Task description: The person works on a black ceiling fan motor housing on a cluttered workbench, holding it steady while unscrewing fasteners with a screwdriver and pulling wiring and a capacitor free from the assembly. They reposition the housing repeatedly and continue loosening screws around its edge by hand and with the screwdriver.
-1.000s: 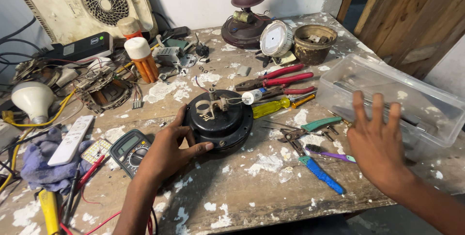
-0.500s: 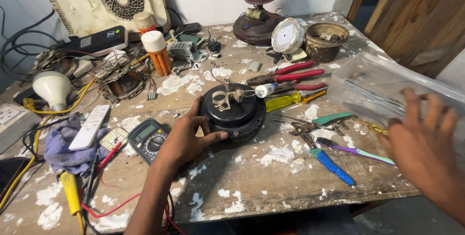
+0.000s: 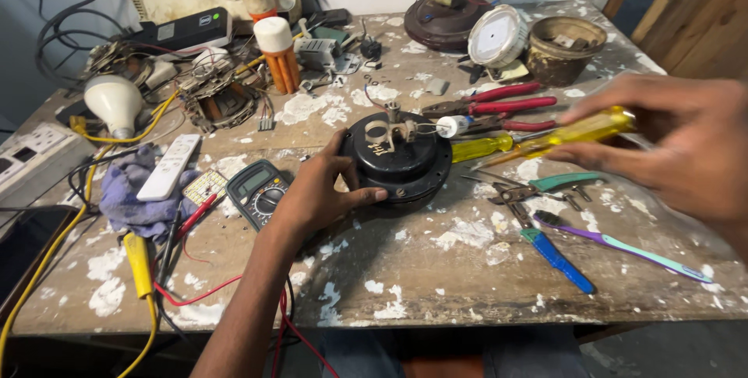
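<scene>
We see our left hand (image 3: 323,191) resting on the near left edge of a round black motor (image 3: 399,158), with the thumb on top and the fingers curled against its side. The motor sits in the middle of the worktop (image 3: 436,269), which is wood with many white paint spots. Our right hand (image 3: 686,152) is up above the right side of the worktop, and its fingers are closed around a yellow screwdriver (image 3: 576,132). The screwdriver's thin end points left and down, toward the motor, but does not touch it. Just behind the motor lie red pliers (image 3: 499,101). A blue-handled tool (image 3: 557,257) and a purple toothbrush (image 3: 623,245) lie to the right. A grey and yellow meter (image 3: 259,189) sits just left of our left hand, next to a white remote (image 3: 169,166).
</scene>
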### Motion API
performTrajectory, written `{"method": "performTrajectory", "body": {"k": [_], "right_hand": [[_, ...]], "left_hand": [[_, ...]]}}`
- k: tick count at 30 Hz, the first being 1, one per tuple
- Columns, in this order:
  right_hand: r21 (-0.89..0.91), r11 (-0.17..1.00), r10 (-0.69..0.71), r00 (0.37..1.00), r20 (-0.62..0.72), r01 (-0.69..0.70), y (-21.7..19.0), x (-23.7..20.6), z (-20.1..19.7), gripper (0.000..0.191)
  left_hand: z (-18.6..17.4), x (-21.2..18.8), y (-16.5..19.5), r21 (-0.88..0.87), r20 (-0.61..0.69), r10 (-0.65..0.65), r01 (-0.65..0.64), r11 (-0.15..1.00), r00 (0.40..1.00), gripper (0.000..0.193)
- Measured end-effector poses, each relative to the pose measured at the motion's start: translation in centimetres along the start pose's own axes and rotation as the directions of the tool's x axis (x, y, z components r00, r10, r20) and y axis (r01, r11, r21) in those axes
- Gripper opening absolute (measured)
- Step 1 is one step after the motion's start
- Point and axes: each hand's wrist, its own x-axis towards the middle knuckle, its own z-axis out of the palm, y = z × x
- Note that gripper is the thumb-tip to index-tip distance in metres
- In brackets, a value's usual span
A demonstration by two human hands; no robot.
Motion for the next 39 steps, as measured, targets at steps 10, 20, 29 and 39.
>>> {"method": "performTrajectory", "body": {"k": [10, 20, 29, 39], "right_hand": [[0.568, 0.819, -0.156, 0.984, 0.09, 0.078, 5.0, 6.1, 11.0, 0.016], [0.461, 0.856, -0.228, 0.971, -0.067, 0.232, 7.9, 7.1, 17.0, 0.03], [0.508, 0.852, -0.068, 0.988, -0.137, 0.129, 8.9, 7.4, 19.2, 0.036], [0.514, 0.844, -0.069, 0.981, -0.182, 0.155, 8.6, 7.9, 19.5, 0.037]], "left_hand": [[-2.0, 5.3, -1.8, 0.223, 0.11, 0.16, -0.181, 0.958, 0.981, 0.142], [-0.7, 8.8, -5.8, -0.095, 0.267, 0.283, -0.268, 0.959, 0.921, 0.152], [-0.4, 9.1, -7.8, -0.18, 0.256, 0.338, -0.299, 0.937, 0.905, 0.147], [-0.3, 9.3, -8.1, -0.204, 0.25, 0.364, -0.319, 0.926, 0.897, 0.143]]}}
